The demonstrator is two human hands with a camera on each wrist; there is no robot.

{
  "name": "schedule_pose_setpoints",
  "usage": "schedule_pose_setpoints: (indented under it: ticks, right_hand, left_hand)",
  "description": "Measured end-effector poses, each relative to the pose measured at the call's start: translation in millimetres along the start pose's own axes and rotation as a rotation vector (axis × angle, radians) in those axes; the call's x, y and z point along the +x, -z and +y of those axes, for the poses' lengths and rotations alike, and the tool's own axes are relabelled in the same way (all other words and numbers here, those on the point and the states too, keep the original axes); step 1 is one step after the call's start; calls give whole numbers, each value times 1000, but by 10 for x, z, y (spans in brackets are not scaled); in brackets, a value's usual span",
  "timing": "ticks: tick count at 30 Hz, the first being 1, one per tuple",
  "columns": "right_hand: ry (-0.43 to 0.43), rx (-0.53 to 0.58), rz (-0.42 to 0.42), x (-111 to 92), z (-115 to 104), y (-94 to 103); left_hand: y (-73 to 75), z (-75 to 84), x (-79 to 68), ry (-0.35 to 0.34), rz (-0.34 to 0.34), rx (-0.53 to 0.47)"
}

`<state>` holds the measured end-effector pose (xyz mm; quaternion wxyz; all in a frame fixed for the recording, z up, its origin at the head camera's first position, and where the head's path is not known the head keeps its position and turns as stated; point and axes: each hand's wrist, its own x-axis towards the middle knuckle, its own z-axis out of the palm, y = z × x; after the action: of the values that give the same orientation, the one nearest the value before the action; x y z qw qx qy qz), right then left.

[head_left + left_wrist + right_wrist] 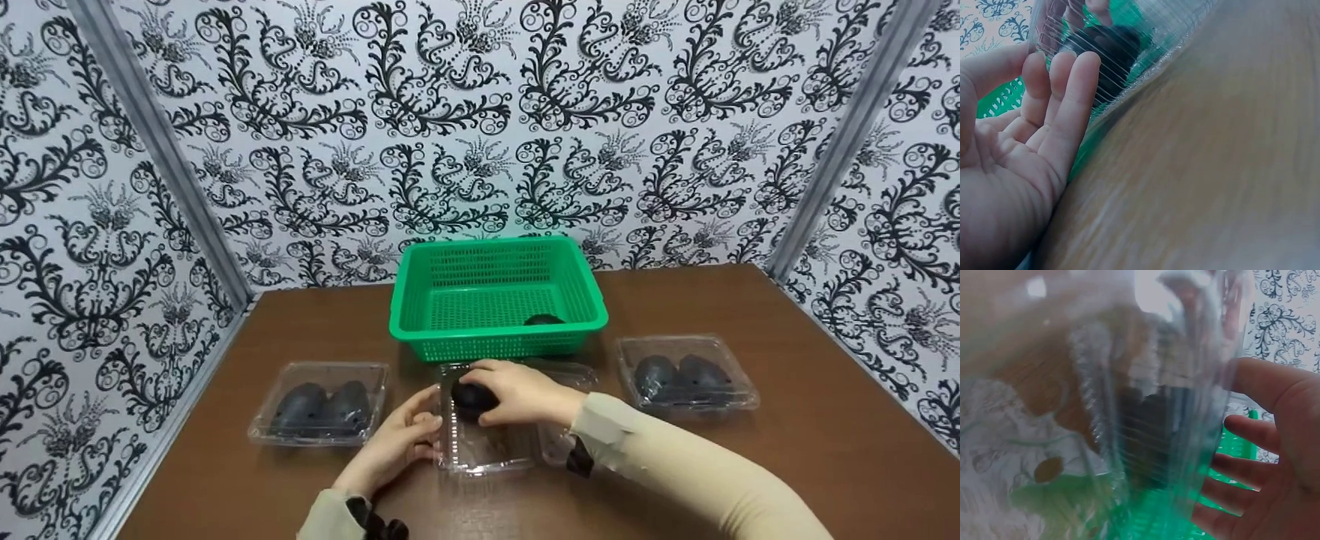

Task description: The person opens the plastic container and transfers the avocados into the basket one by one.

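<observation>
My right hand (517,390) grips a dark avocado (472,397) at the left part of an open clear plastic clamshell box (510,446). Thumb and fingers spread around the fruit from above. The fingertips of my left hand (401,435) touch the box's left side. In the left wrist view, the left hand (1022,135) has its fingertips against the ridged wall, with the avocado (1117,53) showing through the plastic. Clear plastic fills much of the right wrist view, beside the right hand (1275,455); the avocado looks blurred through it.
A green perforated basket (499,334) stands behind the box, with another dark avocado (544,319) inside. Closed clear boxes, each with two avocados, sit on the brown table (480,510): a left box (322,405) and a right box (686,375). Patterned walls enclose the table.
</observation>
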<state>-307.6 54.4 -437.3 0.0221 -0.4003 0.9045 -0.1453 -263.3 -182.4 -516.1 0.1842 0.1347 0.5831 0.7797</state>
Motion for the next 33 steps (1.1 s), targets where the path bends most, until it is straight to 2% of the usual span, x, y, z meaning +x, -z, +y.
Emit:
schedule_pose_setpoints:
  ticks: [7, 14, 20, 24, 33]
  right_hand:
    - [-1, 2, -4, 68, 17, -49]
    - [4, 40, 16, 83, 18, -9]
    - [7, 64, -27, 79, -42, -38]
    - [18, 65, -42, 70, -50, -33]
    - [112, 56, -74, 17, -41, -25]
  left_hand:
    - [22, 1, -8, 14, 7, 4]
    - [33, 37, -2, 7, 10, 2]
    - [33, 2, -58, 12, 25, 2]
    - [20, -8, -46, 7, 28, 7]
    - [26, 0, -19, -7, 16, 5]
